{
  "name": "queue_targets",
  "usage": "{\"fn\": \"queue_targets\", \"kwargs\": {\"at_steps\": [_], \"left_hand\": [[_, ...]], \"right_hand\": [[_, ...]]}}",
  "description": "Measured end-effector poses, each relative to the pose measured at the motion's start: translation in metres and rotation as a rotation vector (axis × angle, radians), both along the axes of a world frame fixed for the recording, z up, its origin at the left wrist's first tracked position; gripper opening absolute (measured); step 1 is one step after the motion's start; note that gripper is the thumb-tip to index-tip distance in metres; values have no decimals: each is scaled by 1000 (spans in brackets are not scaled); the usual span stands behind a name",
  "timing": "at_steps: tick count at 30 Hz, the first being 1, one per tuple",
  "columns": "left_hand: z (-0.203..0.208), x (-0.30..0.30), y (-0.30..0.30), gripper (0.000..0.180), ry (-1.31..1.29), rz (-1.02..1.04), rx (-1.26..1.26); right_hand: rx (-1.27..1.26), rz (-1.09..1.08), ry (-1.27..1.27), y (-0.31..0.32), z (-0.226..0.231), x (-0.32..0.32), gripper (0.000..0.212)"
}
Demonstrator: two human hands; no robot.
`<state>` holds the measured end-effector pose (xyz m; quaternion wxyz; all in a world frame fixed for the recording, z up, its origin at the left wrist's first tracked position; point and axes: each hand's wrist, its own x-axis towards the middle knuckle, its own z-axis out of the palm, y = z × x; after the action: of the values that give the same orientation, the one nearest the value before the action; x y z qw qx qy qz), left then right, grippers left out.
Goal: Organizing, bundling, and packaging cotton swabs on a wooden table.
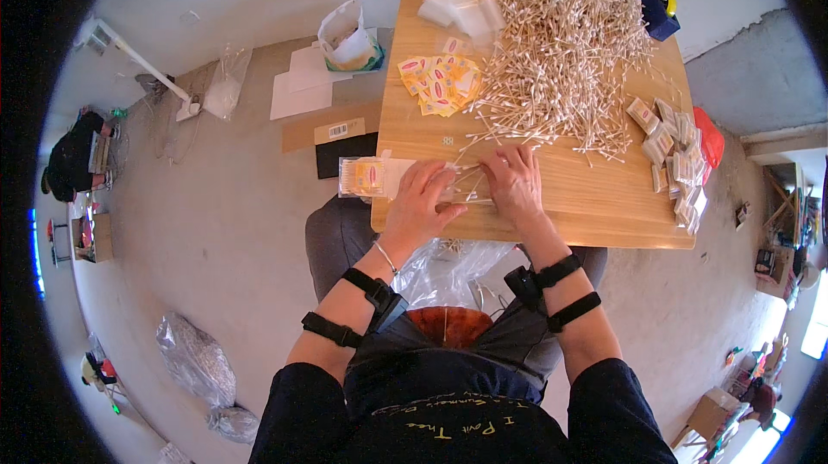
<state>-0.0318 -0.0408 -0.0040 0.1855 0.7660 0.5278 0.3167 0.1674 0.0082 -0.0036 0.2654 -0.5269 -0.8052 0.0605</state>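
A few loose cotton swabs [469,185] lie on the table between my hands, near its front edge. My left hand [423,203] is curled over the left ends of these swabs, fingers bent together. At their other side, my right hand [515,183] has its fingertips pressed down on them. Just left of my left hand, a clear pack of cotton swabs with a yellow label [368,177] rests at the table's left edge. Beyond both hands rises a large heap of loose cotton swabs [565,41]. My fingers partly hide what they touch.
Yellow printed cards [440,83] and clear plastic bags [466,5] lie left of the heap on the wooden table [595,210]. Filled packs [679,153] pile at the right edge. A blue tape dispenser [655,11] stands far right. A white bag [351,40] stands on the floor.
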Motion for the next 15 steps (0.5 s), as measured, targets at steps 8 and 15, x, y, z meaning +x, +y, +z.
{"fn": "queue_targets", "kwargs": {"at_steps": [8, 15], "left_hand": [[2, 0, 1, 46, -69, 19, 6], [-2, -2, 1, 44, -40, 39, 37]], "right_hand": [[2, 12, 22, -18, 0, -14, 15], [-61, 66, 68, -16, 14, -13, 15]]}}
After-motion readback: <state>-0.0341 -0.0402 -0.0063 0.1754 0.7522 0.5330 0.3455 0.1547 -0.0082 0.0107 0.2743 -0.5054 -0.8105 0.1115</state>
